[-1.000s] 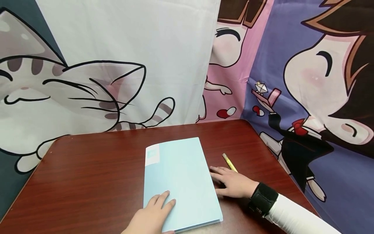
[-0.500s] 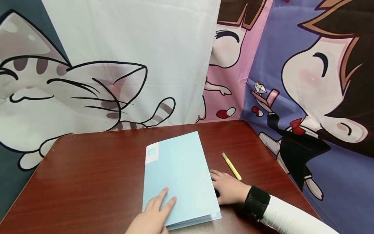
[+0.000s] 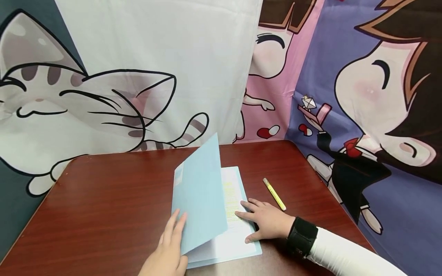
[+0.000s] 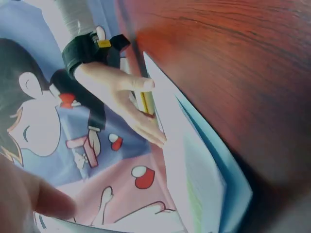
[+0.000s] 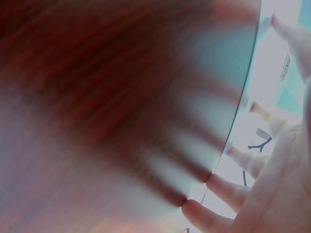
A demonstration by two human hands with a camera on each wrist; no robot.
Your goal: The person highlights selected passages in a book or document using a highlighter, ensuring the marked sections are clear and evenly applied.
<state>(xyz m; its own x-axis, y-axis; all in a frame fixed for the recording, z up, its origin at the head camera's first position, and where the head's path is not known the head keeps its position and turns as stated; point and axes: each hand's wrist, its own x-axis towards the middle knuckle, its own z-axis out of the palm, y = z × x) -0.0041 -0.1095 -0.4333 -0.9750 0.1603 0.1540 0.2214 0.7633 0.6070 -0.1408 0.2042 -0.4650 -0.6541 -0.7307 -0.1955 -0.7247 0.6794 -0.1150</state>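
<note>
A light blue folder [image 3: 200,195] lies on the table with its front cover raised partway, leaning toward the left. Inside, white pages [image 3: 238,239] show lines marked in yellow. My left hand [image 3: 165,249] rests its extended fingers against the outside of the cover near the spine. At the pages' right edge, my right hand [image 3: 269,220] has its fingers spread, with the fingertips on the paper. The right wrist view shows the spread fingers of that hand along a page edge. Only a blurred left finger [image 4: 53,201] enters the left wrist view.
A yellow highlighter [image 3: 274,194] lies on the table just beyond the right hand. The reddish-brown wooden table [image 3: 103,214] extends to both sides of the folder. A printed cartoon cloth [image 3: 214,69] hangs behind the far edge. A black band [image 3: 302,235] circles the right wrist.
The folder's cover has swung up and leftward from nearly flat, uncovering the pages. The right hand has moved from beside the folder onto the page edge. The left hand has shifted slightly left.
</note>
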